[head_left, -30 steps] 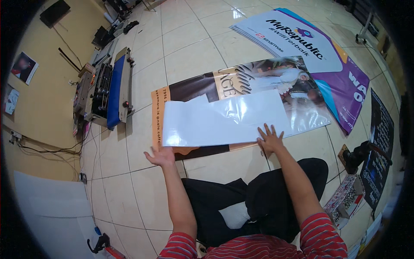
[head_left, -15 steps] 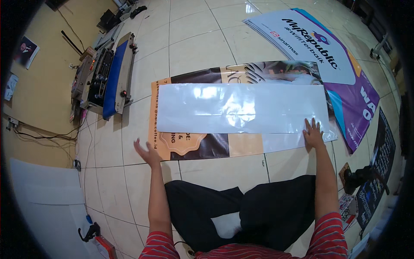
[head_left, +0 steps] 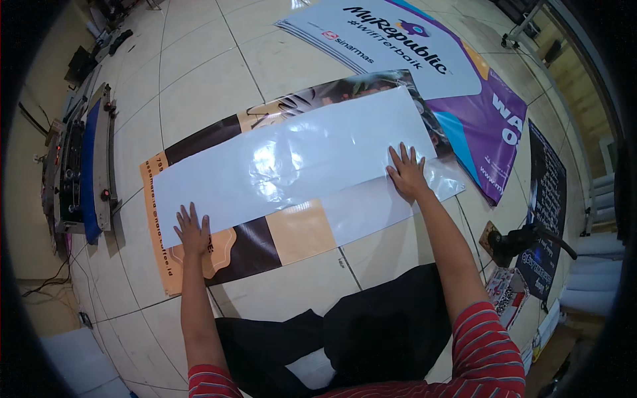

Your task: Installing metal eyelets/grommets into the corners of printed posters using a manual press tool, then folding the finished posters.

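Note:
A long glossy white sheet (head_left: pixel 332 139) lies on top of a larger printed banner (head_left: pixel 249 252) in dark brown, orange and white, spread on the floor in front of me. My left hand (head_left: pixel 192 230) rests with fingers spread on the sheet's near edge, towards its left end. Toward the right end, my right hand (head_left: pixel 407 174) lies flat across the near edge, fingers also apart. Neither hand grips anything. Along the far side and the near side, strips of the banner show from under the sheet.
Beyond lies a stack of white and purple banners (head_left: pixel 464 126). At the left stands a machine with a blue belt (head_left: pixel 91 172). A black-handled tool (head_left: pixel 511 247) sits to the right of my right forearm, near a black printed banner (head_left: pixel 544 199) and white rolls (head_left: pixel 590 265).
My left hand has come from the air by the banner's near left corner down onto the white sheet. My right hand stays by the sheet's near right edge. The whole view has turned.

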A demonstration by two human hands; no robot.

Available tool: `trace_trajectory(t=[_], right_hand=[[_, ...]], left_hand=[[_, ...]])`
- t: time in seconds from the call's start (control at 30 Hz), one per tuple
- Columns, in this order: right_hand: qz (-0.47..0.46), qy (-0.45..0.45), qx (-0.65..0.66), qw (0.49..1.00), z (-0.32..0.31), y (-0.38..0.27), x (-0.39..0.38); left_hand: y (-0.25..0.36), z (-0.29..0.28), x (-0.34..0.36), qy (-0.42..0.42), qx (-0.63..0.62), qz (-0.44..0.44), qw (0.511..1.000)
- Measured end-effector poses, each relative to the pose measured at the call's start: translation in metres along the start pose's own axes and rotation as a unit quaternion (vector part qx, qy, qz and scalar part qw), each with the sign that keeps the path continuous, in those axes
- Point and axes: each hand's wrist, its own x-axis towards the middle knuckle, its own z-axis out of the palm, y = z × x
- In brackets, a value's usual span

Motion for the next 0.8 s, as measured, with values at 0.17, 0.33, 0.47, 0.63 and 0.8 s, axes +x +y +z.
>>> trace_trajectory(t=[0.17, 0.33, 0.47, 0.63, 0.8], right_hand=[[-0.015, 0.056, 0.071, 0.996, 0.007, 0.015, 0.013], [0.116, 0.196, 0.071, 0.971, 0.034, 0.203, -0.040], [0.188, 0.100, 0.140, 0.967, 0.022, 0.173, -0.074], [0.226, 0.117, 0.350, 0.901, 0.043, 0.207, -0.091], [0.160, 0.173, 0.208, 0.950, 0.036, 0.213, -0.104]], left_hand=[[-0.026, -0.019, 0.002, 0.063, -0.117, -0.044, 0.990], [-0.156, 0.020, -0.044, 0.114, 0.017, -0.104, 0.988], [-0.204, 0.003, -0.124, 0.091, -0.150, -0.258, 0.950], [-0.208, -0.006, -0.146, 0.064, -0.269, -0.271, 0.922], [-0.232, 0.000, -0.174, 0.173, -0.315, -0.262, 0.895]])
